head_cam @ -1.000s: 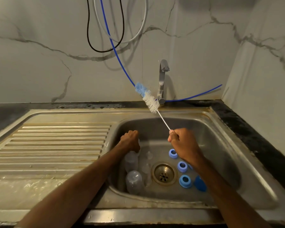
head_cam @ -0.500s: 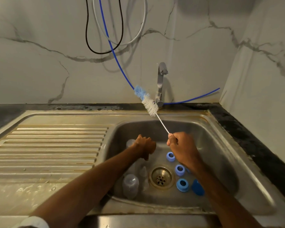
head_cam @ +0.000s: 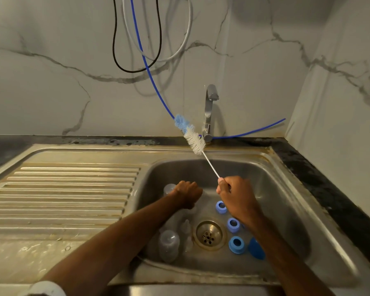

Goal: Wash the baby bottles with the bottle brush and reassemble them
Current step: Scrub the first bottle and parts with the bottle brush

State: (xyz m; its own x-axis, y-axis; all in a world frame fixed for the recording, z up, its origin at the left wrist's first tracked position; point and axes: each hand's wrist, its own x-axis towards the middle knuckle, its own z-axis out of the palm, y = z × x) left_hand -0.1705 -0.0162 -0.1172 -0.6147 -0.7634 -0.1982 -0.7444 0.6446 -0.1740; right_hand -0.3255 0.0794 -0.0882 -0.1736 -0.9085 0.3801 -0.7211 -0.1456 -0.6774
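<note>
Brush (head_cam: pixel 194 139) raised over sink (head_cam: pixel 286 189).
Right hand (head_cam: pixel 238 199) pinches its stem, bristles beyond the knuckles by the tap (head_cam: pixel 208 116). Left hand (head_cam: pixel 187 194) is curled; whether it holds anything cannot be told. Bottles (head_cam: pixel 168 244) lie under it, rings (head_cam: pixel 233 224) under the right.

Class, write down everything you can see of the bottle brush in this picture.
The bottle brush is long and thin: a fluffy bristle head, pale blue at the tip and white below, on a slim white stem that looks like wire. It slants up and leftward, its head in front of the base of the tap. The right hand grips its lower end; nothing else plainly touches it.
</note>
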